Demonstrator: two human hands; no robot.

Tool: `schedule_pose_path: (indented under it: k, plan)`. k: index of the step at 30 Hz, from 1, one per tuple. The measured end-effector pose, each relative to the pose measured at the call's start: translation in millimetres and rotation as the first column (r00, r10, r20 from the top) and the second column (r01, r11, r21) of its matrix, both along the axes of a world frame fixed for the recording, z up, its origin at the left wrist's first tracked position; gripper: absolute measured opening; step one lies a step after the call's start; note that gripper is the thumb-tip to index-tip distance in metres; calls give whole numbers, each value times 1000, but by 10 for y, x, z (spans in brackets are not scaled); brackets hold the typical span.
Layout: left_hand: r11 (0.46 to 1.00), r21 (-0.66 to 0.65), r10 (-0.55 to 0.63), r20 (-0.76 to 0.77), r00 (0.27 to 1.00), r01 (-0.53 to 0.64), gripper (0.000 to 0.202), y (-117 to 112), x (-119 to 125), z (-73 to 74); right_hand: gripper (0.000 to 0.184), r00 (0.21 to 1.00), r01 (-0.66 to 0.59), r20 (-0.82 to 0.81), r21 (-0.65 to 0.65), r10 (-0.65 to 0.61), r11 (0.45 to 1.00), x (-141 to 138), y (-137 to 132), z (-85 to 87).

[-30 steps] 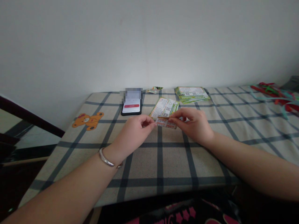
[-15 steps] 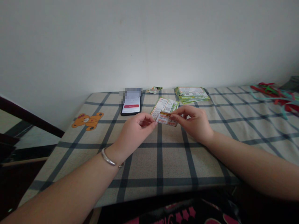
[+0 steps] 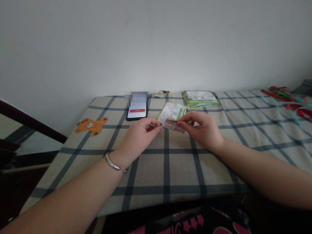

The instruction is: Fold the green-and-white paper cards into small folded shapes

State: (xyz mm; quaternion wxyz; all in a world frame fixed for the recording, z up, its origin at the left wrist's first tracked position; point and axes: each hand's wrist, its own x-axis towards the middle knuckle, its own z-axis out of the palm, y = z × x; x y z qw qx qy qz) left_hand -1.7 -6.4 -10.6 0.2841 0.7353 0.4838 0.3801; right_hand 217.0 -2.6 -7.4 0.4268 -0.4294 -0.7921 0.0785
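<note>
Tipped flatter than half a second ago, the orange-printed near edge of a green-and-white leaflet (image 3: 173, 113) sits pinched between the left hand (image 3: 140, 131) and the right hand (image 3: 202, 126), each closed on it with thumb and fingertips, just above the middle of the checked bench (image 3: 170, 169). Beyond it lie a lit smartphone (image 3: 137, 110), a stack of matching leaflets (image 3: 200, 98) and, far right, a tangle of red and green ribbons (image 3: 287, 97).
</note>
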Motion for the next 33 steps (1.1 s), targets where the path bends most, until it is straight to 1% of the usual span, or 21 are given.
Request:
schedule_pose_path:
  k: [3,6,9,13,16,21,23,28,30,33]
  plan:
    - [997,76,37,-53,998,-33,7,-29,15,22,11,1000,12,-15,16,-12,1000,6,-5,21]
    - [994,105,25,-19,999,-23,4,-69,43,30,11,999,24,-34,32,-23,999,15,3,36]
    - [996,85,-25,88,996,18,9,-81,57,20,11,999,17,-49,35,-15,999,18,13,33]
    - [1000,29,-6,87,996,3,5,-73,57,22,12,999,10,-51,22,-9,1000,9,12,13]
    - [1000,-17,13,108,994,-11,7,-66,64,29,11,999,8,-44,29,-6,1000,10,6,0]
    - [1000,-5,21,89,996,-21,8,-59,79,39,9,999,-19,-31,110,23,994,22,-9,1]
    - [1000,-4,20,92,996,-20,8,-64,78,49,8,999,-27,-38,123,32,992,15,-20,16]
    - [997,34,59,143,988,-64,6,-73,59,55,8,991,-48,-117,87,58,995,-19,-36,50]
    - [998,38,36,149,988,-42,7,-60,51,35,8,990,-54,-130,67,62,996,-25,-27,45]
    - [999,23,-28,172,985,25,8,-36,47,-5,7,990,-52,-127,45,57,998,-21,-5,28]
